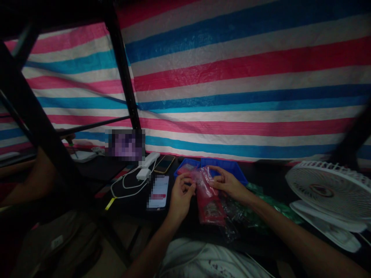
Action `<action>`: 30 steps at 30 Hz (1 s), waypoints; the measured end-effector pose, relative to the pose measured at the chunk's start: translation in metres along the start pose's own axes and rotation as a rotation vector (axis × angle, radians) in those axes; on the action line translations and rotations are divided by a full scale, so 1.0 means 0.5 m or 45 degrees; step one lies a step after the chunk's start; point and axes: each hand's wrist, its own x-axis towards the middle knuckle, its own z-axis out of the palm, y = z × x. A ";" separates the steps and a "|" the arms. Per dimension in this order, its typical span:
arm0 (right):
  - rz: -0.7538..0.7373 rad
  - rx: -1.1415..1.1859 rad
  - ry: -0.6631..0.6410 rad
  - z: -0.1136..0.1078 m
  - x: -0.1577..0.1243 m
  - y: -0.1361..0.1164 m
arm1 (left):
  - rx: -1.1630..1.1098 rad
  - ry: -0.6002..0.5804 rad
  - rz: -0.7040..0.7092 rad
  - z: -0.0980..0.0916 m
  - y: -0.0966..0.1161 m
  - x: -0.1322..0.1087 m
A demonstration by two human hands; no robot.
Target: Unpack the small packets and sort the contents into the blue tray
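Note:
My left hand (pixel 181 193) and my right hand (pixel 227 182) both pinch the top of a red see-through plastic bag (pixel 209 200) over a dark table. The bag hangs down toward me and holds small parts I cannot make out. My left fingers are closed on its left edge, my right fingers on its right edge. Just behind the hands sit blue trays (pixel 228 166), one with reddish contents.
A phone with a lit screen (pixel 159 192) lies left of my left hand, beside a white charger and cable (pixel 136 179) and a second phone (pixel 164 163). Green plastic bags (pixel 261 212) lie under my right forearm. A white fan (pixel 330 193) stands at the right. A striped tarp hangs behind; another person's arm (pixel 31 181) is at the left.

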 end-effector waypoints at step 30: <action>0.125 0.124 -0.065 0.003 -0.008 -0.002 | 0.035 -0.058 -0.009 0.003 0.013 -0.005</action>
